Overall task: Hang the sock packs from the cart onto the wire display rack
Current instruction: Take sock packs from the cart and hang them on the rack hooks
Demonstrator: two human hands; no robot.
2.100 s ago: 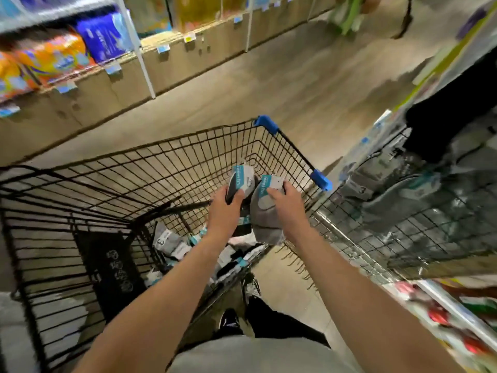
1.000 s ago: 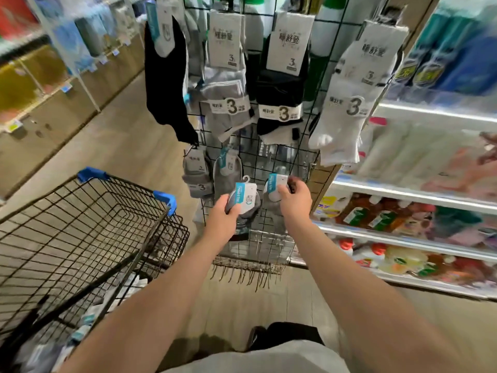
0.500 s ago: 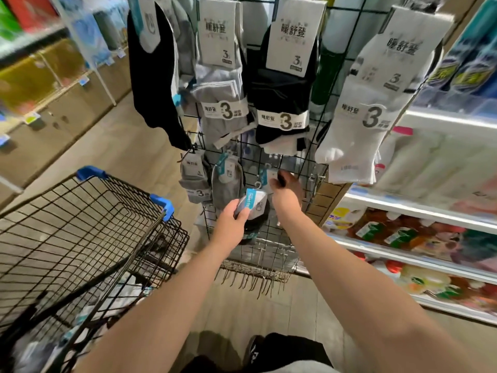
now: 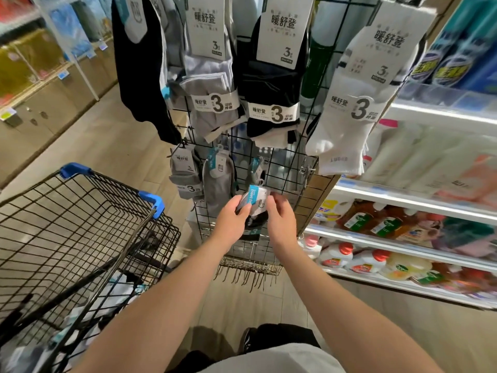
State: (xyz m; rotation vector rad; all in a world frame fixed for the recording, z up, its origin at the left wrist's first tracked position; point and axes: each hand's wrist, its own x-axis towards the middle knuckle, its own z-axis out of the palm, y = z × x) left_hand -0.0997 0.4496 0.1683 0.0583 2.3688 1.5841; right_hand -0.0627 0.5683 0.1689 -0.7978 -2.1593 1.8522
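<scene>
Hands meet at frame centre: the right hand, which half a second ago reached up to the wire display rack, now joins the left hand, both closed on one sock pack just below a lower hook. Its partner (apparently) hangs already; more wait in the cart, lower left.

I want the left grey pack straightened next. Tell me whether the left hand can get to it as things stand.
Probably yes, but not freely. The grey sock pack hangs unobstructed on the wire rack, just up and left of the left hand. That hand is gripping the blue-labelled sock pack together with the right hand.
</scene>
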